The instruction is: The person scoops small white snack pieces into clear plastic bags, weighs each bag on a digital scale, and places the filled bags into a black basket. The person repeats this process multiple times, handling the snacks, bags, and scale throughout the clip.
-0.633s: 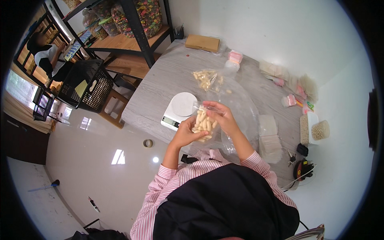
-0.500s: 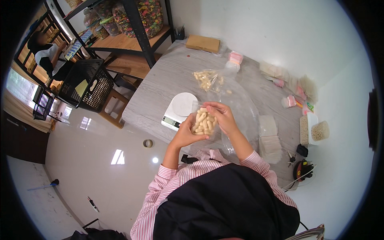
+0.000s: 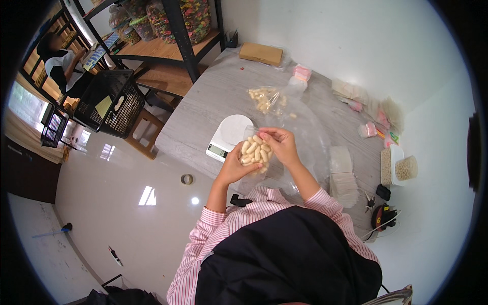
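A: What do the two hands hold?

B: The left hand (image 3: 231, 169) cups the underside of a small clear bag (image 3: 255, 152) filled with pale, finger-shaped snacks; its fingers are closed round the bag. The right hand (image 3: 282, 146) pinches the bag's top edge, fingers closed on the plastic.

A: Where is the bag relative to the white kitchen scale (image 3: 229, 135)?

B: Just beside the scale, on its near right side, raised above the grey table (image 3: 203, 109) and not resting on the scale's platform.

A: What else lies around the scale?

B: Beyond it, a larger clear bag of the same snacks (image 3: 266, 98) lies on the table. Farther beyond that is a flat brown cardboard box (image 3: 261, 53). Well to the right of the scale sit stacks of empty clear bags (image 3: 343, 175) and a white tray of small pale pieces (image 3: 392, 165).
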{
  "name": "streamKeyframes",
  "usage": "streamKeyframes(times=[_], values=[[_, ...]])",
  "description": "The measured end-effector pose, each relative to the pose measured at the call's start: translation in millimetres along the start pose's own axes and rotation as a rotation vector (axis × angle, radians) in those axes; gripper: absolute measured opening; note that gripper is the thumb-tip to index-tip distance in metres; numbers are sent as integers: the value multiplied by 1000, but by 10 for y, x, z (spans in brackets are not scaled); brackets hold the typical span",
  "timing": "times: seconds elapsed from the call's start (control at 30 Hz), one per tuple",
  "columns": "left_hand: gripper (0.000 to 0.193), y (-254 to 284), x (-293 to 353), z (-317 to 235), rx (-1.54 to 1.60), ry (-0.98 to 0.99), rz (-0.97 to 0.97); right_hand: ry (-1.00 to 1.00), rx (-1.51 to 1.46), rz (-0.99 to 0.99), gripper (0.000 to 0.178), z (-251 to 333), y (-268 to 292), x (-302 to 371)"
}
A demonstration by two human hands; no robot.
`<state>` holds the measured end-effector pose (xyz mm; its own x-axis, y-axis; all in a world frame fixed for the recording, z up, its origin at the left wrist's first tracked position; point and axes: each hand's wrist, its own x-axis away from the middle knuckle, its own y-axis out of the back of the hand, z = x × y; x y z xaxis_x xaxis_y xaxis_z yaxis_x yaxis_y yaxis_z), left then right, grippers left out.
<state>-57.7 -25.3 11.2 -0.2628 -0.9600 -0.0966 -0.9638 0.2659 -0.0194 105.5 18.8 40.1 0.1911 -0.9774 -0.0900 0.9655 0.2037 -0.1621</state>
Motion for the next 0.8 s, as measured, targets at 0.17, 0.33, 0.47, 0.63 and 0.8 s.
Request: streamKeyframes(times=[0.17,0.33,0.47,0.63,0.8], values=[[62,-12,-14,17,48,17,-12,-18,66,7,20,4,1,8],[60,-30,1,51,-24,125,67,11,180,62,21,17,27,50],[63,58,27,59,-78,165,225,-94,424,274,22,78,224,52],[66,325,110,118,-448,-58,-121,-132,451,80,20,-193,226,-45],[45,797,377,221,-98,-75,-718,-240,-104,-207,17,-807,-29,-315]])
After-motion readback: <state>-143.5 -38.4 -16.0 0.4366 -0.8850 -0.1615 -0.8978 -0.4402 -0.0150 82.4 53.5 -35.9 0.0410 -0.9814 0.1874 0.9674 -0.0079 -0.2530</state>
